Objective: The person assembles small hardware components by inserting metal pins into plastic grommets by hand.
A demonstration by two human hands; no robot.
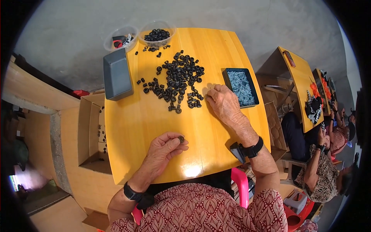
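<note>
Part [181, 139], small, dark and roundish, is pinched between thumb and fingertips of the left hand [163, 149], above the near half of the table [208, 154]. The thumb presses against it, leaving only a narrow gap that the part fills. The right hand [224, 102] is curled, its fingers close together, between the black pile [179, 73] and the tray [252, 104]; whether it holds anything I cannot tell. Many of the pile's pieces are ring-shaped.
</note>
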